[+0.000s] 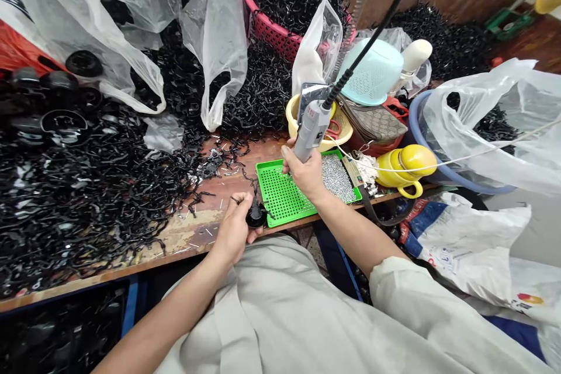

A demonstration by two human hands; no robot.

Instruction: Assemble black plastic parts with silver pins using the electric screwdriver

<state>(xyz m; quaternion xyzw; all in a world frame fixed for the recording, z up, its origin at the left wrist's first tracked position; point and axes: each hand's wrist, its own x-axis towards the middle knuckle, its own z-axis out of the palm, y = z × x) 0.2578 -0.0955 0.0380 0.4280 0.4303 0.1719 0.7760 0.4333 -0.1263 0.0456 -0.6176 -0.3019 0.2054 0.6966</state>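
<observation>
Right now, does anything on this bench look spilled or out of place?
Yes: thin pale slivers are scattered loose on the bench, left of the green tray and near the left hand, so they look spilled. The wood's surface there also looks worn and patchy.

I can't make out any whole word from my end. The red marking [311,113] on the grey power tool [312,133], mid-frame, is too small to read; the red and blue print [427,222] on the white sack [486,236], lower right, is creased past reading.
</observation>
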